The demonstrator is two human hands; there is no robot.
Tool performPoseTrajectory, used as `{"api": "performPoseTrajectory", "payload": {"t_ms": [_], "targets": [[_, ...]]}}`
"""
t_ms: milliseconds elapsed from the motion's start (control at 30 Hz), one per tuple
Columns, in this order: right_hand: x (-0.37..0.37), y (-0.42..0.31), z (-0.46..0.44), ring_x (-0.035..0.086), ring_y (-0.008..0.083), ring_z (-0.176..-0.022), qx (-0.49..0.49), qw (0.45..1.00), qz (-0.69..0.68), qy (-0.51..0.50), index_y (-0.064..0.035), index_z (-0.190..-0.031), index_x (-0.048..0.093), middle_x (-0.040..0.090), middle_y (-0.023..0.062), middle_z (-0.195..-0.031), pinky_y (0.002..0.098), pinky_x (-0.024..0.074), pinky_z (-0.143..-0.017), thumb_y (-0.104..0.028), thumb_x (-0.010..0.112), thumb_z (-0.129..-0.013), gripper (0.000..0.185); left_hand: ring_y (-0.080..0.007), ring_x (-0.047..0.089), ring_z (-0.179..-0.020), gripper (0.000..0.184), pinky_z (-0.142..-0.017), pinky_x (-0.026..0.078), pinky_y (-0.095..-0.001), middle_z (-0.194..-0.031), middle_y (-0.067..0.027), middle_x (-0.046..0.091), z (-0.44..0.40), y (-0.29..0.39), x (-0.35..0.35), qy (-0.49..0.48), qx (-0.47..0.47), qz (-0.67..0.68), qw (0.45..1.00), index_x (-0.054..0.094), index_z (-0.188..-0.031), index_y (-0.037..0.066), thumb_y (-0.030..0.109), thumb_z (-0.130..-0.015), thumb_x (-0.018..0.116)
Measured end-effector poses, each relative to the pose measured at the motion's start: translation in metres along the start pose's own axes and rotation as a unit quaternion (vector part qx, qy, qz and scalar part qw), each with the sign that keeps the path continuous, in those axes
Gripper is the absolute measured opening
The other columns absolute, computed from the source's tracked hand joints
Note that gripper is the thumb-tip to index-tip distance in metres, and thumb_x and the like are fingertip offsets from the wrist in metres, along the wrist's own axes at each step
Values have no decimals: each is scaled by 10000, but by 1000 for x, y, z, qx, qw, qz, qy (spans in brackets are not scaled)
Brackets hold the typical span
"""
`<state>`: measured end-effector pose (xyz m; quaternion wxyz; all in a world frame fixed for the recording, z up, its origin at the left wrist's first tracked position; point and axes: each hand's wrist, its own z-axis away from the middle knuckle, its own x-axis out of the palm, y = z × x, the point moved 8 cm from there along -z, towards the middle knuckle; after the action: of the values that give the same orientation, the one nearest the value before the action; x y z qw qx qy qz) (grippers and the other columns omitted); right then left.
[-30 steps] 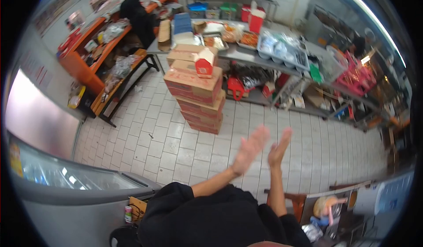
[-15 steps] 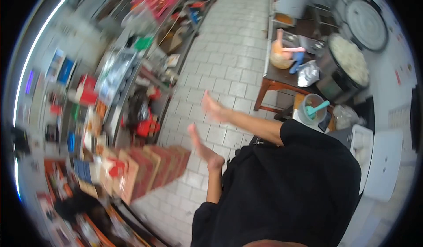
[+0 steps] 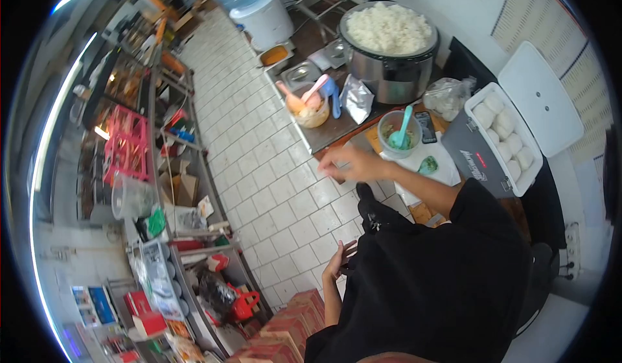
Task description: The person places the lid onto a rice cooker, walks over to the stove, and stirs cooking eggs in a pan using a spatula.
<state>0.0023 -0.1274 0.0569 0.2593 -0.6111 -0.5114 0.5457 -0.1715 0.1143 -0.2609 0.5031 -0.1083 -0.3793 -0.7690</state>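
Observation:
My right hand (image 3: 355, 164) hangs in the air over the tiled floor, just short of the table's front edge. Its fingers are loosely bent and apart, with nothing seen in them. Lower down, beside the black shirt, my left hand (image 3: 339, 260) is open with spread fingers and holds nothing. Nearest the right hand on the table are a clear tub (image 3: 389, 129) with a turquoise spoon (image 3: 403, 131) in it and a small green-filled spoon or scoop (image 3: 428, 164) on a white sheet. A dark phone-like device (image 3: 425, 128) lies beside the tub.
A large pot of white rice (image 3: 389, 29) stands behind, near a bowl with pink-handled utensils (image 3: 310, 112) and a foil pouch (image 3: 356, 99). A grey cooler box (image 3: 476, 152) with white bundles sits open at right. Cardboard boxes (image 3: 291, 327) and shelving (image 3: 188, 168) line the left.
My view has turned toward the table, bringing the rice pot and cooler box nearer the middle. The hands have moved farther apart, the left now close against the body.

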Motion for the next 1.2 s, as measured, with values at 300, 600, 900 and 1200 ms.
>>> {"api": "performPoseTrajectory", "payload": {"t_ms": [300,600,900,1200], "targets": [[-322,43,-35,646,114,-1003,42,948,122,290,-60,-1100,696,717,31,-1068,265,497,-821,-244,579,-1012,235,-290,601,-1178,608,-968,467,-459,-1297,-150,623,-69,89,-146,271,60,-269,922,490,-1395,52,517,-1005,483],[-660,124,-185,647,130,-993,48,873,285,393,-75,-1129,681,715,26,-1055,297,498,-821,-334,640,-964,310,-292,651,-1087,524,-890,487,-490,-1220,-131,665,-58,87,-225,382,-90,-155,907,481,-1358,44,422,-998,533],[-789,101,-316,667,338,-964,-21,735,478,481,-45,-1085,664,692,204,-1028,427,523,-849,-204,702,-822,309,-332,626,-1151,493,-910,492,-474,-1266,-178,637,-81,131,-163,394,-23,-70,916,483,-1352,44,394,-1007,526],[-746,175,-328,633,358,-1059,262,715,604,236,-102,-1128,680,668,188,-1140,452,483,-946,-375,656,-862,382,-226,675,-977,482,-764,512,-372,-1153,-123,687,-97,126,-149,366,-56,-62,927,529,-1315,60,412,-990,587]]}}
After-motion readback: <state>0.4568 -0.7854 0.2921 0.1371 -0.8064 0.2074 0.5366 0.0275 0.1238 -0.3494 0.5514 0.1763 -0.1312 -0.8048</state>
